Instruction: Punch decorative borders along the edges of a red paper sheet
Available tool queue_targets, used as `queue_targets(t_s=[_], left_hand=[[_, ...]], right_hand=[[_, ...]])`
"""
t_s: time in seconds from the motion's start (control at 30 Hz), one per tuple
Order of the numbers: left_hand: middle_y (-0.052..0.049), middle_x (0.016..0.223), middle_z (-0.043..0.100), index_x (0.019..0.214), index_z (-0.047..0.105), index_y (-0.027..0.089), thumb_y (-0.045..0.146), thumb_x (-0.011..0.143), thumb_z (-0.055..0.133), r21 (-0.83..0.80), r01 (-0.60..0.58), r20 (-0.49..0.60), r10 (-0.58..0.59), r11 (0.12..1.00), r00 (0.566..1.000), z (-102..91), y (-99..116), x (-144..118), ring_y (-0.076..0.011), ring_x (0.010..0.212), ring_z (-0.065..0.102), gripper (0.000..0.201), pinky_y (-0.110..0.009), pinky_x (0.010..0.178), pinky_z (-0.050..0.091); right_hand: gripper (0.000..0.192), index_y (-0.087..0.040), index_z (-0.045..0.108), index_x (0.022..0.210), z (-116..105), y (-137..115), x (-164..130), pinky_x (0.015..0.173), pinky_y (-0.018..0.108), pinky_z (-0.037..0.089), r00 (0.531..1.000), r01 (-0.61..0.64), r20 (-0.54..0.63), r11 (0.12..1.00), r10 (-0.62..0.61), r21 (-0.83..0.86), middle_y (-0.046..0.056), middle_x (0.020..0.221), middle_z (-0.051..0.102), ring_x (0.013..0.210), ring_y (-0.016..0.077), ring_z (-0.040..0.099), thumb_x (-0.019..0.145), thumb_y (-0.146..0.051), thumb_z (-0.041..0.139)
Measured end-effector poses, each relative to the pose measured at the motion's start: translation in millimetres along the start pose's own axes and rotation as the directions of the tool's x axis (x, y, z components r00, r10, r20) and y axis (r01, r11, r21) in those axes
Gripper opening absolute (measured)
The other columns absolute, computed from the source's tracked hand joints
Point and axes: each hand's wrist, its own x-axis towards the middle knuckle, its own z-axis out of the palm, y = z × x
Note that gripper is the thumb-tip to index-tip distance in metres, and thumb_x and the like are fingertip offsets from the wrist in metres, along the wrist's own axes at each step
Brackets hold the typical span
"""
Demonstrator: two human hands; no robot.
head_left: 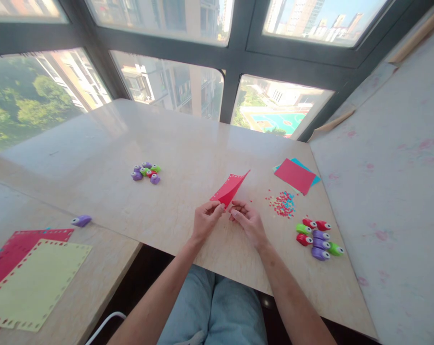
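Observation:
A sheet of red paper [231, 187], curled up along one side and punched with small holes along an edge, is pinched at its near corner by my left hand [206, 219]. Just right of that corner is my right hand [248, 221], its thumb and fingers drawn together. Whatever lies between those fingers is too small or hidden to tell. Red, blue and pale paper bits [283, 204] lie scattered to the right of my right hand. Farther right sits a group of red, green and purple craft punches [320, 245].
Red and blue paper sheets [295, 176] are stacked at the back right. More craft punches [146, 171] cluster left of centre, and a purple punch [81, 220] lies alone. Hole-edged yellow paper [40, 282] overlaps red paper at left. Windows and a wall border the table [181, 143].

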Motion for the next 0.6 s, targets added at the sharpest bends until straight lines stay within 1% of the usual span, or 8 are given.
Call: queue_targets(t_s=[0.07, 0.13, 0.23, 0.3, 0.37, 0.47, 0.6], left_hand=[[-0.005, 0.071, 0.068, 0.074, 0.071, 0.016, 0.037, 0.082, 0.065, -0.044, 0.055, 0.003, -0.055, 0.998, 0.998, -1.5, 0, 1, -0.0156, 0.066, 0.061, 0.023, -0.025, 0.062, 0.048], [-0.005, 0.071, 0.069, 0.073, 0.071, 0.016, 0.037, 0.081, 0.066, -0.045, 0.068, 0.013, -0.068, 0.997, 0.998, -2.1, 1, 2, -0.0153, 0.066, 0.061, 0.023, -0.025, 0.062, 0.047], [-0.005, 0.072, 0.069, 0.073, 0.072, 0.016, 0.037, 0.081, 0.066, -0.03, 0.063, 0.035, -0.062, 0.998, 0.997, -1.4, 2, 2, -0.0152, 0.066, 0.061, 0.023, -0.024, 0.063, 0.047], [-0.006, 0.072, 0.069, 0.074, 0.072, 0.016, 0.037, 0.081, 0.066, -0.017, 0.059, 0.053, -0.058, 0.998, 0.997, -0.6, 3, 2, -0.0151, 0.066, 0.061, 0.023, -0.024, 0.063, 0.047], [-0.006, 0.073, 0.07, 0.075, 0.073, 0.016, 0.037, 0.081, 0.066, -0.006, 0.054, 0.075, -0.054, 0.999, 0.996, 0.1, 3, 1, -0.0152, 0.066, 0.061, 0.023, -0.024, 0.063, 0.047], [-0.006, 0.074, 0.07, 0.076, 0.074, 0.017, 0.036, 0.082, 0.066, 0.018, 0.038, 0.091, -0.04, 0.999, 0.995, 0.6, 4, 1, -0.0158, 0.068, 0.061, 0.022, -0.025, 0.064, 0.046], [-0.006, 0.074, 0.07, 0.076, 0.073, 0.017, 0.036, 0.083, 0.064, 0.055, 0.02, 0.101, -0.025, 0.998, 0.995, 0.6, 4, 1, -0.0162, 0.069, 0.061, 0.022, -0.025, 0.065, 0.046]], right_hand=[[0.031, -0.021, 0.066, 0.101, 3, 3, -3, 0.063, 0.026, 0.052, 0.998, 0.06, 0.003, 0.995, -0.06, -0.08, 0.004, 0.088, 0.069, 0.07, 0.0148, 0.063, 0.077, -0.041, 0.074], [0.027, -0.021, 0.066, 0.098, 7, 6, -6, 0.063, 0.027, 0.052, 0.99, 0.139, 0.02, 0.97, -0.138, -0.198, 0.005, 0.086, 0.069, 0.071, 0.0161, 0.064, 0.08, -0.041, 0.071], [0.023, -0.022, 0.067, 0.097, 10, 6, -9, 0.06, 0.028, 0.051, 0.965, 0.245, 0.016, 0.884, -0.261, -0.398, 0.005, 0.081, 0.069, 0.067, 0.0167, 0.063, 0.082, -0.04, 0.069], [0.02, -0.023, 0.068, 0.095, 12, 4, -10, 0.059, 0.028, 0.051, 0.947, 0.276, -0.011, 0.832, -0.32, -0.482, 0.005, 0.08, 0.069, 0.064, 0.0169, 0.064, 0.083, -0.04, 0.068], [0.018, -0.023, 0.068, 0.093, 12, 2, -10, 0.059, 0.029, 0.051, 0.936, 0.288, -0.025, 0.804, -0.352, -0.52, 0.005, 0.079, 0.069, 0.061, 0.0168, 0.064, 0.085, -0.039, 0.065], [0.017, -0.023, 0.069, 0.092, 11, 1, -9, 0.06, 0.03, 0.051, 0.929, 0.301, -0.014, 0.774, -0.371, -0.557, 0.005, 0.078, 0.07, 0.058, 0.0166, 0.063, 0.088, -0.038, 0.061], [0.019, -0.024, 0.07, 0.088, 11, 2, -9, 0.064, 0.032, 0.052, 0.918, 0.312, -0.003, 0.73, -0.395, -0.609, 0.006, 0.076, 0.07, 0.062, 0.0186, 0.064, 0.089, -0.038, 0.058]])
